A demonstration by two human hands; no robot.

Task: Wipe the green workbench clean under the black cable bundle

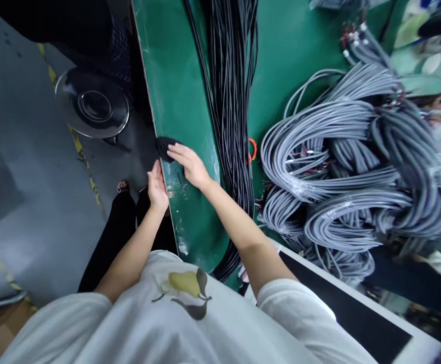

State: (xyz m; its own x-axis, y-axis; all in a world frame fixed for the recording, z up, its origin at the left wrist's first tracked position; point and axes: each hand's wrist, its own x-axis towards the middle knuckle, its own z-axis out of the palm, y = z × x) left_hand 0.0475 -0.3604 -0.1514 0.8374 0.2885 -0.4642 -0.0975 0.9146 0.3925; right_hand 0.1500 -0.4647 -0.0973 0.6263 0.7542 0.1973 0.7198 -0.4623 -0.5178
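Note:
My right hand (pixel 189 163) lies flat on the green table (pixel 178 91) near its edge, fingertips on a small black cloth-like thing (pixel 164 146) that hangs over the edge. My left hand (pixel 157 186) is held upright against the table edge just below it, fingers together, with nothing visibly held. Small bits of wire debris (pixel 180 188) lie on the table between the two hands.
A long bundle of black cables (pixel 230 101) runs along the table with an orange clip (pixel 252 150) beside it. Large coils of grey cable (pixel 352 167) fill the right side. A round stool (pixel 93 103) stands on the grey floor at left.

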